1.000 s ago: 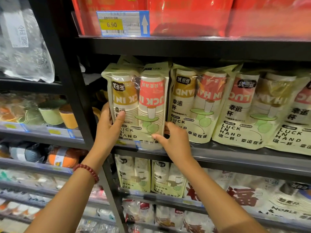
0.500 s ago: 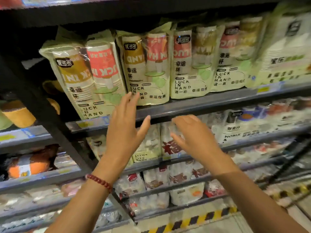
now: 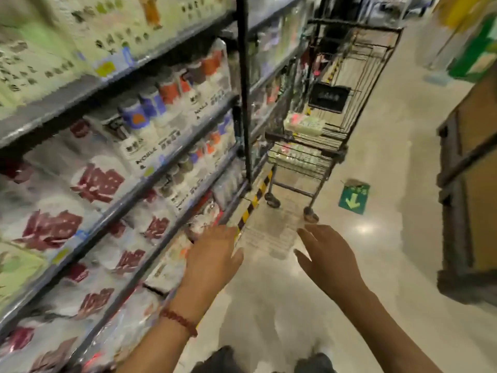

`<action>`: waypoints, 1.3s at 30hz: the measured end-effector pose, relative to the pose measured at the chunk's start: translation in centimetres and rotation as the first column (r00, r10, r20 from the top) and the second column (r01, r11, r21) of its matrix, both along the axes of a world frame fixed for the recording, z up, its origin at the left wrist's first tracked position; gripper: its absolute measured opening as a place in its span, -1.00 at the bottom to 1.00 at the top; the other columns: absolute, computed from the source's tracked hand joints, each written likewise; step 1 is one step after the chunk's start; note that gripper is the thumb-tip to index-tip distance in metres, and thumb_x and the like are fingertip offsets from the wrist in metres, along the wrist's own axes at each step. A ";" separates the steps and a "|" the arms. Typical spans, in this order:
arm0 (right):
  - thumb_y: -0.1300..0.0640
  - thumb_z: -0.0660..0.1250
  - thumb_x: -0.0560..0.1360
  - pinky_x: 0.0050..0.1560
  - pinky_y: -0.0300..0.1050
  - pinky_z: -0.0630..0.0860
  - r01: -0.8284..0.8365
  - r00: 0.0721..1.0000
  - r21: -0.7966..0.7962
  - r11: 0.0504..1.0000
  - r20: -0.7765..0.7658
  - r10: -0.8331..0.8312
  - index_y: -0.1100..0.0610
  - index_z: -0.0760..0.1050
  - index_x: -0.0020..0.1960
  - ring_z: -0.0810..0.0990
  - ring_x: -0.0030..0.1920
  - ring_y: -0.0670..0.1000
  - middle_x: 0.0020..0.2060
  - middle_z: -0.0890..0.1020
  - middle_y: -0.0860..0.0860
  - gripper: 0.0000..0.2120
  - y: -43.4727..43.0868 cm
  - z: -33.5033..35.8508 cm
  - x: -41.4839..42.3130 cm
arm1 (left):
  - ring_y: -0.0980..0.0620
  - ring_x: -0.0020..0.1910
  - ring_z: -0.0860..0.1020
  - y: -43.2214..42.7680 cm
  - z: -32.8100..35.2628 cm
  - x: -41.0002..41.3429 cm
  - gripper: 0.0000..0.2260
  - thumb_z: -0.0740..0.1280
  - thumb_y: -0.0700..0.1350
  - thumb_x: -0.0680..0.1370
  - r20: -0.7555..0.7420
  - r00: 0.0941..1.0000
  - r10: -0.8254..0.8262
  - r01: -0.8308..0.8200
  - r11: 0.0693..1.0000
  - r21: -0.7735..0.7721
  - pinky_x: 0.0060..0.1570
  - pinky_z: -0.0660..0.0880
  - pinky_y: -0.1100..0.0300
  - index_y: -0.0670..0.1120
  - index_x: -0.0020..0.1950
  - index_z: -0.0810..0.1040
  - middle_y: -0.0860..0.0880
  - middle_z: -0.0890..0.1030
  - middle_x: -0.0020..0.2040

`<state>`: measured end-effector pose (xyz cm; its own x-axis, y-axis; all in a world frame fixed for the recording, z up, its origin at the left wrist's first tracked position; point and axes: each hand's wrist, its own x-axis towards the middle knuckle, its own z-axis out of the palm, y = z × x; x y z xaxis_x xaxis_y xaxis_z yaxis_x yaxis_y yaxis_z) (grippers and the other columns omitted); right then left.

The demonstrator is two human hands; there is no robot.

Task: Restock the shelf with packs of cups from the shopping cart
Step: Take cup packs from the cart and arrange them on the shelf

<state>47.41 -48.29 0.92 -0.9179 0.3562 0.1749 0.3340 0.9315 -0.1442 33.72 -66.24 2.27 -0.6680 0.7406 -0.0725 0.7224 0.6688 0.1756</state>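
Head view has swung away from the shelf face it showed half a second ago and now looks along the aisle. The "Luck in Hand" packs that filled the middle then are gone from the centre; only blurred pale green packs [image 3: 40, 49] remain at the top left. A second ago both hands were on one of those packs. Now neither has hold of anything.

The left hand [image 3: 212, 254] hangs low in front of the lower shelf [image 3: 150, 176] with its fingers straight and loosely spread. The right hand [image 3: 328, 257] is beside it over the floor [image 3: 376, 238], also spread and empty. The two hands are apart and touch nothing. One red bead bracelet [image 3: 180, 320] circles the left wrist.

One shopping cart [image 3: 304, 140], new to the view, stands further down the aisle, just beside the shelf's black upright post [image 3: 243, 90]. Two of its wheels [image 3: 272, 201] show. The packs of cups [image 3: 304, 123] lie inside it, pale green with a pink mark. Blur and the wire walls keep me from counting them.

At least four shelf rails run off to the left, carrying white packs with red characters [image 3: 99, 184], all smeared by motion. One green arrow sticker [image 3: 353, 197] lies on the floor, and one striped yellow-black strip [image 3: 252, 203] runs along the shelf base. A brown wooden crate [image 3: 468, 211] is cut off at the right edge. Two dark shoes [image 3: 215, 359] are cropped at the bottom.
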 end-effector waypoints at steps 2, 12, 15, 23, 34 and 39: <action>0.12 0.64 0.12 -0.25 0.00 0.60 0.112 0.994 -0.012 0.994 0.015 -0.112 0.22 0.65 -0.09 0.67 -0.18 0.19 -0.16 0.68 0.15 -0.58 3.9 -1.4 4.6 | -0.10 0.13 0.54 5.3 -1.6 2.7 -0.64 0.23 0.05 0.53 0.023 0.995 -0.092 0.092 0.996 0.004 0.01 0.50 0.07 -0.05 0.28 0.50 -0.04 0.58 0.17; 0.07 0.66 0.13 -0.25 -0.06 0.62 0.513 0.847 -0.064 0.856 0.201 -0.492 0.16 0.66 -0.02 0.69 -0.14 0.12 -0.12 0.70 0.09 -0.54 23.0 -6.2 20.9 | -0.01 -0.20 0.69 27.2 -5.4 14.1 -0.54 0.14 0.15 0.37 0.227 0.941 -0.253 0.269 0.962 -0.044 -0.28 0.60 0.16 -0.07 0.00 0.69 -0.03 0.71 -0.11; 0.10 0.63 0.18 -0.20 -0.03 0.62 0.517 0.846 -0.069 0.853 0.197 -0.496 0.17 0.65 0.01 0.68 -0.10 0.14 -0.09 0.69 0.12 -0.57 27.5 -7.3 21.2 | 0.02 -0.25 0.68 33.0 -5.1 13.6 -0.60 0.26 0.14 0.32 0.190 0.943 -0.273 0.294 0.952 -0.089 -0.34 0.59 0.20 -0.06 -0.04 0.70 0.00 0.71 -0.15; 0.02 0.61 0.19 -0.17 -0.13 0.60 0.448 0.879 -0.056 0.892 0.207 -0.429 0.09 0.65 -0.01 0.68 -0.14 0.05 -0.09 0.70 0.04 -0.60 42.5 -9.5 14.2 | -0.08 0.21 0.51 49.0 -6.0 7.9 -0.42 0.03 0.18 0.43 0.240 0.956 -0.169 0.166 0.986 0.033 0.16 0.46 0.07 -0.04 0.34 0.47 -0.04 0.54 0.26; 0.08 0.59 0.19 -0.27 -0.10 0.62 0.109 0.987 -0.147 0.983 0.133 -0.090 0.14 0.62 -0.03 0.65 -0.15 0.11 -0.14 0.67 0.06 -0.62 64.3 -5.2 -4.2 | 0.03 0.24 0.46 67.1 -4.0 -6.4 -0.63 0.23 0.03 0.56 0.252 0.962 0.100 -0.114 0.993 0.043 0.17 0.43 0.15 0.02 0.36 0.42 0.05 0.50 0.29; 0.04 0.42 0.27 -0.28 -0.14 0.61 -0.141 0.985 -0.165 0.976 0.073 0.155 0.12 0.62 -0.03 0.66 -0.13 0.09 -0.11 0.67 0.05 -0.70 71.9 -4.8 -13.4 | 0.04 0.29 0.43 71.2 -5.2 -12.3 -0.59 0.22 0.04 0.57 0.257 0.914 0.313 -0.318 0.948 -0.023 0.24 0.38 0.18 0.05 0.42 0.37 0.06 0.46 0.35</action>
